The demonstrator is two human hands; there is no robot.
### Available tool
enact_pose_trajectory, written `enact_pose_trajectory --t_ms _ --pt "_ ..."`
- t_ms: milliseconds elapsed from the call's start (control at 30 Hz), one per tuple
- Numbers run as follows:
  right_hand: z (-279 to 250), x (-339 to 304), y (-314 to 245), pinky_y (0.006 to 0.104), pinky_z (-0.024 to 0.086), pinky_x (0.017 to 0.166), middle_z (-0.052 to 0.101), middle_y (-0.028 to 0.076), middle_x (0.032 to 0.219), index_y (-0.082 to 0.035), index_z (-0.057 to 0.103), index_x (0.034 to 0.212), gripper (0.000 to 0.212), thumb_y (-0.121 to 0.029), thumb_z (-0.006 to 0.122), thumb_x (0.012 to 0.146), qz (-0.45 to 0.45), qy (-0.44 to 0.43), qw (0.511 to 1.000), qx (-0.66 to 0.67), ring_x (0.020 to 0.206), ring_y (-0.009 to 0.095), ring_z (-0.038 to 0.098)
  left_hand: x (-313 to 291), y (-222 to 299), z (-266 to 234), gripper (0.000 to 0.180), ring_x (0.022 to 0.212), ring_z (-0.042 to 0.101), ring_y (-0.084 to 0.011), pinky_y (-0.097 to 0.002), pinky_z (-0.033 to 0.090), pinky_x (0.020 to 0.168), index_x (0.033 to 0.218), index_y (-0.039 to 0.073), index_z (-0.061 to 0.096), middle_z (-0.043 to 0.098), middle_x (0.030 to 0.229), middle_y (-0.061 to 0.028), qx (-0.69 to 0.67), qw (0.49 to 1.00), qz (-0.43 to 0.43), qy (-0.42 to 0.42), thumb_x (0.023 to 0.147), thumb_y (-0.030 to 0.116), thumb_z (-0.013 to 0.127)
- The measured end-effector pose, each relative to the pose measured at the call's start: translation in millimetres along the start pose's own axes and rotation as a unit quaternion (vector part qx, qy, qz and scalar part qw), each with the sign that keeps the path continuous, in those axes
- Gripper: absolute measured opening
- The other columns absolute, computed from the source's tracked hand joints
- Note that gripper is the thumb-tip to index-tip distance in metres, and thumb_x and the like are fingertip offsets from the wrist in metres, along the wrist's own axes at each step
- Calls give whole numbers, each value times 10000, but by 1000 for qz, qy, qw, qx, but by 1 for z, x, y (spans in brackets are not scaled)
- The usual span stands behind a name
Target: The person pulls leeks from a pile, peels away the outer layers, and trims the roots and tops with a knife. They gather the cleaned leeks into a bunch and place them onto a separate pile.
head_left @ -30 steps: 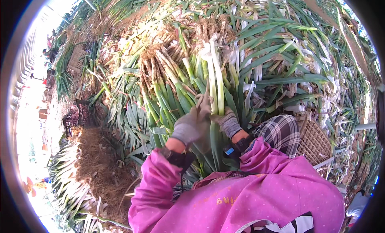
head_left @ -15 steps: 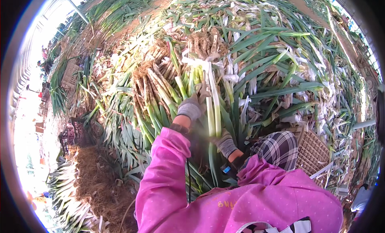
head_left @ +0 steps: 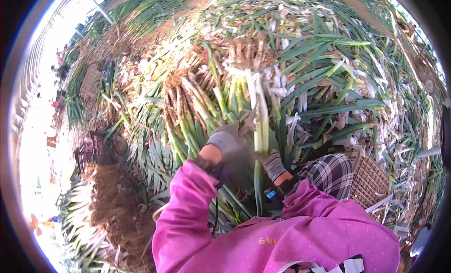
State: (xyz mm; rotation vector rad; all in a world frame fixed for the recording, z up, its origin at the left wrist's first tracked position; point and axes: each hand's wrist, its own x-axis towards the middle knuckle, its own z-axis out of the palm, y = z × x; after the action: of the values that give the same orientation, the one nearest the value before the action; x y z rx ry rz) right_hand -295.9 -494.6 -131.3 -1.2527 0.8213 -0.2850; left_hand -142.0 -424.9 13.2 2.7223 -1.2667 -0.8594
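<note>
Head view shows the left hand (head_left: 227,138) drawn back toward the body (head_left: 291,235) since 0.5 seconds ago, too blurred to tell its grip, while the right hand (head_left: 272,165) pinches, above the pile (head_left: 188,132), 2 pale leeks (head_left: 261,120), now turned so they overlap more.

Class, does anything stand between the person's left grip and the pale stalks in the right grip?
Nothing visible does: the gloved left grip is just left of the pale stalks held in the right grip. Blur hides whether left grip and stalks touch.
</note>
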Motion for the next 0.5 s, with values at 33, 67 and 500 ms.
enact_pose_trajectory --t_ms 33,67,500 --pt "-4 0 -6 278 447 495 584 38 721 -35 559 871 275 -118 723 666 -18 2 1000 23 578 123 520 -12 -8 5 544 897 579 -360 -415 462 764 1216 101 410 601 970 -185 -62 998 -3 24 755 365 530" --pt "-9 1 -13 268 441 483 584 37 716 -34 559 858 245 -101 711 677 -35 5 998 45 564 117 520 -25 -16 9 544 897 579 -360 -415 462 764 1216 101 410 601 970 -185 -65 997 -12 24 755 365 530" --pt "145 19 -69 306 538 667 643 141 827 44 620 874 198 -97 648 738 66 -319 935 137 692 199 620 -169 -183 83 545 835 579 -359 -405 461 696 1177 101 436 596 914 -175 -260 952 -143 69 695 273 623"
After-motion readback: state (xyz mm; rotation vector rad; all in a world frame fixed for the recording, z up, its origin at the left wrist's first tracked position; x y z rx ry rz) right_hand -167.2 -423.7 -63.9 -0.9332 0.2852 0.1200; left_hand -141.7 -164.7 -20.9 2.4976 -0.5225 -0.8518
